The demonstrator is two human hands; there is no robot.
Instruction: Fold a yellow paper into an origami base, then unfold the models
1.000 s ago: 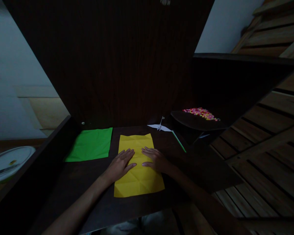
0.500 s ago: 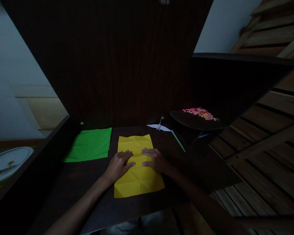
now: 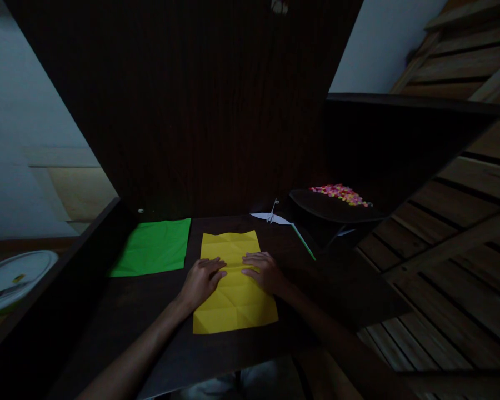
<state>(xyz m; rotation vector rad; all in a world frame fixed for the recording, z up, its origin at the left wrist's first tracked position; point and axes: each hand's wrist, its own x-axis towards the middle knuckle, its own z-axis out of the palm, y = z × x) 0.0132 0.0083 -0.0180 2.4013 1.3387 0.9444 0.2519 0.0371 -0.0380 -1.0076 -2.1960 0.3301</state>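
Note:
A creased sheet of yellow paper (image 3: 233, 305) lies on the dark desk in front of me. My left hand (image 3: 202, 280) rests on its left side, thumb and fingers drawn together over the sheet. On the right side my right hand (image 3: 267, 272) mirrors it, fingertips pointing inward and thumb close below them. Between the two hands a low crosswise ridge runs through the paper, pinched by both. The fingertips stay apart from each other, with a strip of yellow showing between them.
A green sheet of paper (image 3: 154, 247) lies to the left. Behind the yellow paper stand a white origami crane (image 3: 270, 217) and a thin green stick (image 3: 303, 241). Small colourful pieces (image 3: 341, 193) are heaped on a corner shelf (image 3: 331, 209). A raised side board (image 3: 66, 266) edges the desk's left.
Both thumbs have moved away from me, closer to the fingers. The near edge of the yellow paper has shifted slightly forward, and the ridge between the hands shows more.

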